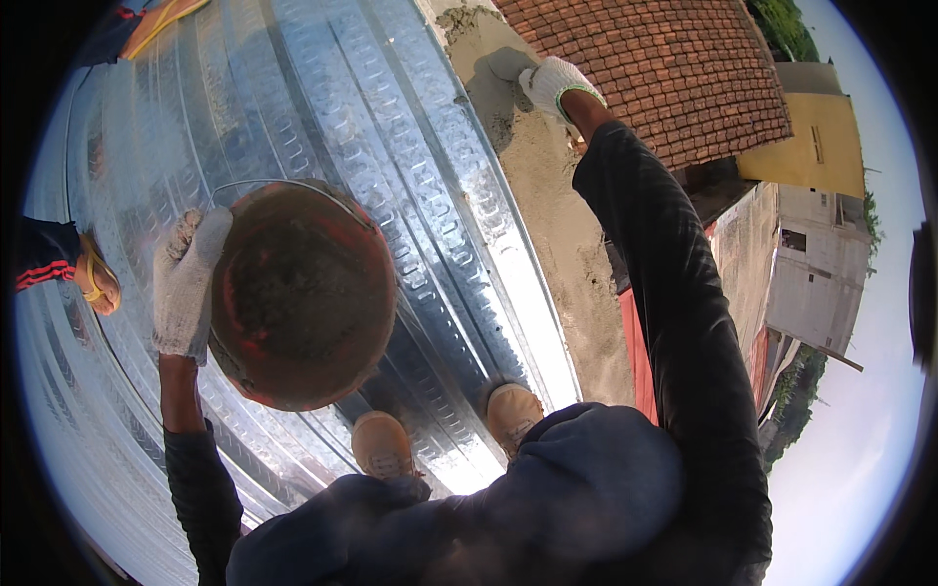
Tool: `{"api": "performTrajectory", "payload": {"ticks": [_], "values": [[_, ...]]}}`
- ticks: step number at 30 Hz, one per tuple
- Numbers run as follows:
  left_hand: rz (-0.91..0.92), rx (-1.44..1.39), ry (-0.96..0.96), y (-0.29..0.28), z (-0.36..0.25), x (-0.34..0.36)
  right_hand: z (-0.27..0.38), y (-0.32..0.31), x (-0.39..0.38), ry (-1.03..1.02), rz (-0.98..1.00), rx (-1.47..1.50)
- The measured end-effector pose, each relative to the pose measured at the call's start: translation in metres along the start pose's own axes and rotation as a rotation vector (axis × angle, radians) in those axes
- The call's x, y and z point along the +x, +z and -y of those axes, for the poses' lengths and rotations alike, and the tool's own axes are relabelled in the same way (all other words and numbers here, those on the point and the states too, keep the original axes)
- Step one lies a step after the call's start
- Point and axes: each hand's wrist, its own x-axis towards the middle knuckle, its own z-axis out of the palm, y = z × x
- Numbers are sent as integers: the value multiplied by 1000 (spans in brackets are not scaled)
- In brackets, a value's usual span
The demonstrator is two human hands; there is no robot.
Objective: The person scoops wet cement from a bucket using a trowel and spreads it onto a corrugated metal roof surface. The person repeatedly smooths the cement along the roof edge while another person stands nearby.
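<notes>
My left hand [192, 283], in a whitish knitted glove, is closed at the left edge of a reddish bucket [389, 293]. Grey wet mortar [303, 269] fills much of the bucket. A thin wire handle [283, 182] arches over its far rim; whether my fingers grip the rim or the handle end is unclear. Far to the right, my gloved right hand [559, 86] is closed on what looks like a trowel [510, 64], its rounded grey blade over the mortar-coated top of a wall [537, 186]. The glove hides the trowel's grip.
Ribbed shiny metal decking [391, 117] lies under my tan shoes [383, 444] and the bucket. At the left is another person's foot [98, 278] in a yellow sandal. Beyond the wall edge are a tiled roof [655, 68], lower buildings [819, 264] and a drop.
</notes>
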Motion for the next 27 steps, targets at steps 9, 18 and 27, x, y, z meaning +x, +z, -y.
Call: {"api": "performTrajectory", "payload": {"ticks": [9,18,27], "values": [[44,121,89,-6,12,6,-17,6,-18,-36,11,37],[59,142,152,-15,16,4,-20,12,-49,93,105,206],[72,49,131,-19,32,14,-29,27,-93,116,157,253]]}}
